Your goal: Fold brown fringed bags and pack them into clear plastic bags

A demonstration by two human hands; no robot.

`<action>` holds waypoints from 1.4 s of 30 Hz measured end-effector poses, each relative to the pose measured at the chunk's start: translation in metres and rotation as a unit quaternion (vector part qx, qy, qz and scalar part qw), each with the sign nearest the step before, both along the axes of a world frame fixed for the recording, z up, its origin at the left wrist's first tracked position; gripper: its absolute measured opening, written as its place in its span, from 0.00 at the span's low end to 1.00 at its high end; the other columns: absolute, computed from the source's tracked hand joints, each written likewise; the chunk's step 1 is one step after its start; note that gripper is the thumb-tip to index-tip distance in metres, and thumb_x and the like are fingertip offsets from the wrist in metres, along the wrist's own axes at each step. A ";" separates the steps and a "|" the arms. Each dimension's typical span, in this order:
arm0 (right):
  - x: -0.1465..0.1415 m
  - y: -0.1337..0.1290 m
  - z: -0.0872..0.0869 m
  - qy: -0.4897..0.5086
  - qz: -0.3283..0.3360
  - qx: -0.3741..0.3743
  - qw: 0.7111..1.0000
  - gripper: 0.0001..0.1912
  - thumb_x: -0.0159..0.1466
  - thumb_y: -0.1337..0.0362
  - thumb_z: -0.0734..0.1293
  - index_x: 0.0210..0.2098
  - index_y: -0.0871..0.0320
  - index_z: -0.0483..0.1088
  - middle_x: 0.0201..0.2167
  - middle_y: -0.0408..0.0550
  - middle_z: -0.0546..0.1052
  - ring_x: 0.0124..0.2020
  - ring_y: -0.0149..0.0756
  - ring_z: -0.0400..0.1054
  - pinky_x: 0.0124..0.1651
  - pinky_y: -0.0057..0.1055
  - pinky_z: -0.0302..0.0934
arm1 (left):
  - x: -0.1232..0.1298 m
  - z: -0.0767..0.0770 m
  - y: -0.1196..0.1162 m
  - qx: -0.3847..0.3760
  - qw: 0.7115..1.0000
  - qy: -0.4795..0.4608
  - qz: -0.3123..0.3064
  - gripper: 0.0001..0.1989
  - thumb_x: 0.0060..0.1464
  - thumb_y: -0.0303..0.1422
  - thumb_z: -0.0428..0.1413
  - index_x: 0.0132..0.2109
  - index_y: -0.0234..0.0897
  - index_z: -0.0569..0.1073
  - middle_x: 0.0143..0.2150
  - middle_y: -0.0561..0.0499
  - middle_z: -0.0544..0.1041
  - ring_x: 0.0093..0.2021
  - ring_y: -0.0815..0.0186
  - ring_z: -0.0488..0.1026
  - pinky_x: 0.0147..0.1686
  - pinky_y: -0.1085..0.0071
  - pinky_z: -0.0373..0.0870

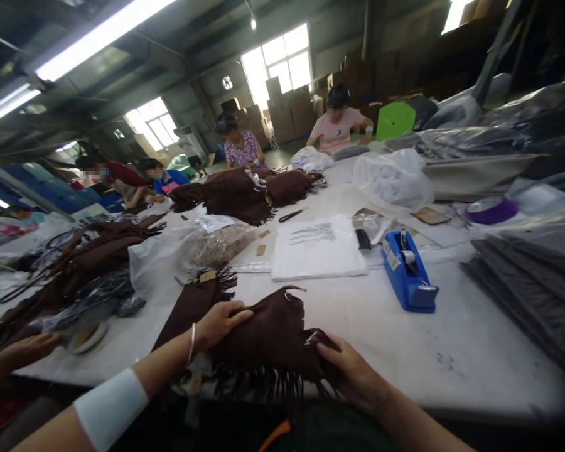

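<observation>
A dark brown fringed scarf [268, 333] stretches between my hands at the table's near edge, its fringe hanging down in front. My left hand [221, 323] is closed on its upper edge, thumb on top. With thumb and fingers, my right hand [351, 367] grips the right end, where a small pale patch shows at the fold. A metal ring with a short cord [290, 294] sits at the top edge of the cloth. Left of my left hand lies more brown fringed cloth with a tan tag [208, 276].
A blue tape dispenser [408, 273] stands at right, near a stack of dark grey cloths [522, 301]. Beyond my hands are a white sheet stack [317, 257], a plastic bag [221, 242] and brown scarves [235, 191]. A co-worker's hand [28, 348] is at left; several people work across the table.
</observation>
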State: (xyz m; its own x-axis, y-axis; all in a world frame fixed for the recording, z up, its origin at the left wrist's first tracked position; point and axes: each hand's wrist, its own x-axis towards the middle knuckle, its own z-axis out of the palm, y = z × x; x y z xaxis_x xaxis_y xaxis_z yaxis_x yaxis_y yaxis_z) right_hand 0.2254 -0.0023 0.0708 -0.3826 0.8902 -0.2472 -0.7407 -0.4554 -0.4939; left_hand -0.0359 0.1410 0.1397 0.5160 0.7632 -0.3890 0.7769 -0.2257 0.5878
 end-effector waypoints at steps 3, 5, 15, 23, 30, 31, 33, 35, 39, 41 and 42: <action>0.012 -0.016 0.005 0.068 0.011 -0.010 0.998 0.09 0.61 0.60 0.67 0.37 0.59 0.67 0.22 0.38 0.61 0.19 0.20 0.52 0.22 0.20 0.46 | 0.008 -0.022 -0.008 0.071 0.997 0.038 -0.015 0.23 0.57 0.50 0.46 0.30 0.34 0.70 0.25 0.55 0.68 0.27 0.70 0.64 0.31 0.74 0.61; 0.023 -0.030 0.003 0.094 0.029 0.007 0.995 0.12 0.63 0.56 0.63 0.30 0.59 0.65 0.20 0.37 0.57 0.17 0.21 0.48 0.22 0.22 0.45 | 0.012 -0.025 -0.012 0.087 0.994 0.052 -0.038 0.23 0.57 0.50 0.46 0.29 0.35 0.70 0.23 0.56 0.67 0.26 0.70 0.64 0.30 0.75 0.60; 0.129 -0.084 -0.049 -0.300 0.023 -0.032 0.953 0.20 0.61 0.45 0.61 0.38 0.54 0.73 0.37 0.53 0.74 0.43 0.46 0.67 0.58 0.51 0.51 | -0.020 0.018 0.005 0.220 0.962 0.143 -0.078 0.22 0.58 0.50 0.46 0.29 0.37 0.71 0.24 0.54 0.71 0.25 0.70 0.68 0.29 0.76 0.58; 0.056 0.066 0.015 -0.307 0.103 0.253 0.912 0.38 0.54 0.53 0.71 0.60 0.55 0.57 0.58 0.54 0.63 0.60 0.47 0.54 0.63 0.49 0.45 | 0.006 0.052 0.010 0.286 0.928 0.137 -0.196 0.21 0.60 0.48 0.46 0.32 0.37 0.73 0.26 0.53 0.73 0.27 0.70 0.70 0.29 0.76 0.58; -0.008 0.017 0.011 0.093 0.035 0.053 0.994 0.17 0.55 0.60 0.71 0.41 0.61 0.69 0.31 0.45 0.73 0.32 0.29 0.69 0.38 0.26 0.64 | 0.008 0.048 0.007 0.334 0.901 0.116 -0.252 0.21 0.59 0.46 0.48 0.28 0.36 0.71 0.23 0.53 0.70 0.25 0.71 0.67 0.27 0.75 0.57; -0.002 0.003 0.012 0.142 0.020 0.039 0.989 0.14 0.55 0.60 0.71 0.38 0.60 0.70 0.27 0.43 0.72 0.29 0.27 0.68 0.33 0.23 0.63 | 0.005 0.043 0.007 0.332 0.902 0.111 -0.253 0.20 0.60 0.46 0.48 0.28 0.36 0.71 0.23 0.53 0.70 0.25 0.71 0.68 0.27 0.75 0.57; 0.021 -0.024 0.015 0.231 -0.012 0.031 0.972 0.08 0.56 0.62 0.71 0.30 0.58 0.68 0.18 0.37 0.65 0.20 0.22 0.60 0.23 0.18 0.58 | -0.004 0.033 0.008 0.328 0.907 0.104 -0.243 0.20 0.60 0.45 0.48 0.30 0.36 0.72 0.24 0.53 0.71 0.26 0.71 0.68 0.27 0.76 0.58; 0.056 -0.043 0.016 0.272 -0.060 0.033 0.960 0.10 0.56 0.63 0.71 0.24 0.56 0.65 0.13 0.33 0.57 0.14 0.21 0.51 0.17 0.17 0.52 | -0.015 0.027 0.010 0.326 0.913 0.104 -0.222 0.19 0.60 0.45 0.47 0.31 0.36 0.73 0.25 0.53 0.72 0.26 0.71 0.69 0.28 0.76 0.59; 0.112 -0.038 -0.003 0.021 -0.084 0.038 0.996 0.11 0.58 0.54 0.68 0.34 0.54 0.68 0.25 0.41 0.71 0.27 0.28 0.66 0.28 0.23 0.63 | -0.024 0.028 0.012 0.327 0.920 0.107 -0.189 0.19 0.60 0.45 0.49 0.31 0.36 0.73 0.25 0.53 0.73 0.26 0.71 0.70 0.29 0.77 0.60; 0.113 -0.015 -0.017 -0.168 -0.009 0.065 0.984 0.21 0.58 0.51 0.68 0.48 0.54 0.67 0.44 0.51 0.73 0.48 0.37 0.66 0.48 0.33 0.63 | -0.018 0.034 0.012 0.330 0.919 0.102 -0.191 0.18 0.60 0.45 0.49 0.31 0.37 0.73 0.25 0.53 0.73 0.27 0.71 0.70 0.29 0.77 0.60; 0.106 -0.002 -0.022 -0.219 0.037 0.080 0.972 0.28 0.58 0.51 0.68 0.54 0.53 0.63 0.52 0.53 0.69 0.56 0.40 0.60 0.56 0.38 0.57 | -0.014 0.037 0.011 0.333 0.917 0.099 -0.195 0.18 0.60 0.45 0.49 0.32 0.37 0.74 0.25 0.53 0.73 0.27 0.71 0.70 0.29 0.77 0.61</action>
